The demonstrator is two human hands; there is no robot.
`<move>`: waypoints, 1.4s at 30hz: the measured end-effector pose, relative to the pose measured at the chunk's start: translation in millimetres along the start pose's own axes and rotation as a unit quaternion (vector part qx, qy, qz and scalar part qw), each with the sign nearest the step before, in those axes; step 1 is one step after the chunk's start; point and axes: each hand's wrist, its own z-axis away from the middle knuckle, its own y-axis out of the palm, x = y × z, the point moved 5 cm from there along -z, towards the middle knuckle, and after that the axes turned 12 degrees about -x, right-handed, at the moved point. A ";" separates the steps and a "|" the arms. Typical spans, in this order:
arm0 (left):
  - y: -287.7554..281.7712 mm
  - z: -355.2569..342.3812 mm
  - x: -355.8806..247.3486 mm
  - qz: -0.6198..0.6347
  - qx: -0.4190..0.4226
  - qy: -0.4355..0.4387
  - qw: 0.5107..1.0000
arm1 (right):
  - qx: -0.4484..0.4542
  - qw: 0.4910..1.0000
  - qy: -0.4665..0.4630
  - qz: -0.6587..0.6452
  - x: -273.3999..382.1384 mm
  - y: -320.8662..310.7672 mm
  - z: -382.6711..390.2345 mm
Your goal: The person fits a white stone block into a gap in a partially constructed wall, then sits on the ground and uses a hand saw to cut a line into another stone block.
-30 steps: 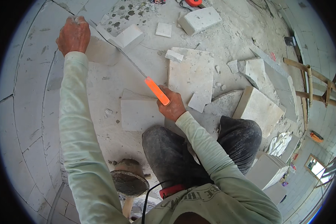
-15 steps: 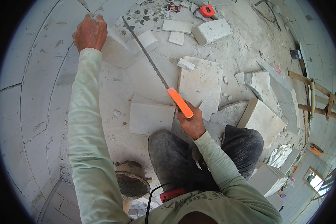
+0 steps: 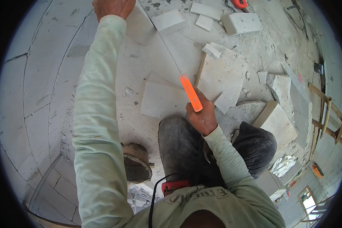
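Bucket [image 3: 137, 150] near left leg [image 3: 176, 146]: dark grey mass [image 3: 135, 171] inside. Right hand [image 3: 203, 116] clamped on orange-handled saw [image 3: 191, 93]. Left hand [image 3: 114, 7] partly out of view; cannot tell its grip.

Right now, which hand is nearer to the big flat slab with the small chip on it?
Right. The right hand is close to the slab, on its near side; the left hand is farther off, to its upper left.

An orange-handled saw [image 3: 190, 92], long and thin-bladed, is held aslant — pointed up and left, past the edge of a pale grey block [image 3: 140, 26]; whether the block is touched by it cannot be told.
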 end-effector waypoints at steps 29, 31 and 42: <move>-58.2 43.1 27.7 0.426 0.185 -0.218 0.858 | -0.146 0.967 0.150 -0.146 42.9 -219.9 55.5; -49.6 51.8 31.8 0.456 0.139 -0.206 0.854 | -0.128 0.965 0.160 -0.161 35.8 -215.9 64.0; -27.7 66.2 29.1 0.521 0.120 -0.243 0.809 | -0.159 0.950 0.166 -0.210 33.3 -225.2 87.0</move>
